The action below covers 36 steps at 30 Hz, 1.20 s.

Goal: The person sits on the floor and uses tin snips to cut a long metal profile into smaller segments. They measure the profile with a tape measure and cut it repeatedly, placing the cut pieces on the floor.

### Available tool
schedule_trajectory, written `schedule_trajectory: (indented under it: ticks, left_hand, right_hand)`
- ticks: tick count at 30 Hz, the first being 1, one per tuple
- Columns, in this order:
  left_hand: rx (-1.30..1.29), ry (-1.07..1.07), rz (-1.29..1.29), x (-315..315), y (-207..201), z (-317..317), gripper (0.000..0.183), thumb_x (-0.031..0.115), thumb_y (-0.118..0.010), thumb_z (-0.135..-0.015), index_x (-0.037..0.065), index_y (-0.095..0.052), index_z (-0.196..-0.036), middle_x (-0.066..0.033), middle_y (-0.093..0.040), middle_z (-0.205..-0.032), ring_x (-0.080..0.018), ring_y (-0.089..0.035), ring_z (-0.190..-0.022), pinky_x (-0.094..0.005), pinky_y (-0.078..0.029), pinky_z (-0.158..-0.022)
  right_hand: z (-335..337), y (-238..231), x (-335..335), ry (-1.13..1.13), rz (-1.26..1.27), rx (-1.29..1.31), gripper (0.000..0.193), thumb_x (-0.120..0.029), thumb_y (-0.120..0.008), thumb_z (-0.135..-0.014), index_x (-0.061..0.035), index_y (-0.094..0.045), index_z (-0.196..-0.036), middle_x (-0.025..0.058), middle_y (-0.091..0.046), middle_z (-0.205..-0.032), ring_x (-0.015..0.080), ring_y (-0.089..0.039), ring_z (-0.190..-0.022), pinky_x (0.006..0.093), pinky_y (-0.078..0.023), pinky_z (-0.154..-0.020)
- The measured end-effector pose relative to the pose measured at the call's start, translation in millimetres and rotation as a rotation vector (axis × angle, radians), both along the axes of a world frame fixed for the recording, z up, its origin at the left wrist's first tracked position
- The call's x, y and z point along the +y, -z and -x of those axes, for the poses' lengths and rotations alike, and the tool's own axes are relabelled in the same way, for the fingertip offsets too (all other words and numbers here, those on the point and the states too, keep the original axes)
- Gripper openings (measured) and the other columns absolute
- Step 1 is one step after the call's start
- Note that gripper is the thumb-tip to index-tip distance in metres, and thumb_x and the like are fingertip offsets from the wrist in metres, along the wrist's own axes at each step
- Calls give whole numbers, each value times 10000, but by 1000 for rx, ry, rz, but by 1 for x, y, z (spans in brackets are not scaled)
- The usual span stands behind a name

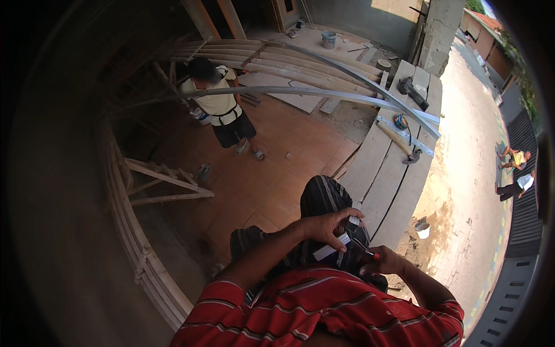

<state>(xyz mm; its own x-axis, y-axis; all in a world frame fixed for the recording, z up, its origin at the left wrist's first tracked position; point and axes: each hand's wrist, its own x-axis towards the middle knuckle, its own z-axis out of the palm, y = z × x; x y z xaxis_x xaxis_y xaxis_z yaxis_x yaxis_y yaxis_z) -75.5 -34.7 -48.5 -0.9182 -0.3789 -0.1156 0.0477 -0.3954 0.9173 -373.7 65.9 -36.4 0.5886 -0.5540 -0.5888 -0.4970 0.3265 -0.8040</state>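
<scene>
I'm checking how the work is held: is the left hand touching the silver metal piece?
Touching. The head view shows the left hand with its thumb pressed against the silver metal piece.

**Tools ahead and to the right**

Your left hand (327, 228) has a metal strip (331, 247) in it; your right hand (385, 261), nearer you, has a hand tool (362, 247). Beyond both run planks (363, 172); on them, going away from you, lie a hammer (398, 140), a tape measure (400, 121) and a drill (415, 96). Long rails (312, 91) reach left from the planks. A bucket (422, 231) sits right of your hands; a co-worker (219, 108) stands ahead, left of them.
</scene>
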Motion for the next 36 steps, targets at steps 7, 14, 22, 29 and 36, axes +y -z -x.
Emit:
schedule_trajectory:
  ticks: [7, 14, 22, 29, 36]
  left_hand:
    - [-298, -6, 493, -6, -55, -12, 919, 44, -868, -835, 141, -369, -1601, -158, -450, -1664, -250, -537, -1434, -406, -461, -1184]
    - [-248, 214, 611, 15, -61, 11, 823, 166, -861, -885, 131, -419, -1579, -163, -462, -1664, -288, -501, -1494, -408, -422, -1221]
    - [-434, 143, 602, 29, -67, -2, 1009, 277, -848, -903, 130, -249, -1702, -221, -435, -1665, -321, -466, -1516, -435, -416, -1212]
    - [-616, -305, 340, 25, -19, -65, 596, 172, -812, -919, -7, -596, -1445, -180, -720, -1319, -195, -696, -1149, -337, -541, -1000]
    - [-427, -523, 418, -7, -51, -44, 330, 233, -854, -912, 1, -737, -1116, -88, -764, -1062, -128, -715, -951, -304, -570, -820]
  right_hand:
    - [26, -5, -31, 522, -237, -605, 306, -108, -744, -995, -28, -628, -1266, 155, -766, -1066, 200, -715, -851, 369, -590, -735]
    - [-23, 28, -83, 1067, -618, -1011, 628, -643, -651, -995, -39, -577, -1150, 126, -693, -905, 183, -547, -581, 384, -521, -599]
    - [-36, 41, -116, 1090, -495, -945, 182, -208, -694, -1008, -40, -626, -1023, 96, -692, -830, 251, -699, -705, 412, -590, -676]
    - [-27, -12, -112, 1229, -280, -938, 240, -244, -723, -1010, -26, -640, -1065, 100, -701, -878, 210, -695, -684, 363, -578, -600]
    - [-59, -32, -101, 1084, -70, -789, 329, -331, -776, -975, -25, -679, -906, 95, -695, -666, 172, -576, -384, 263, -349, -322]
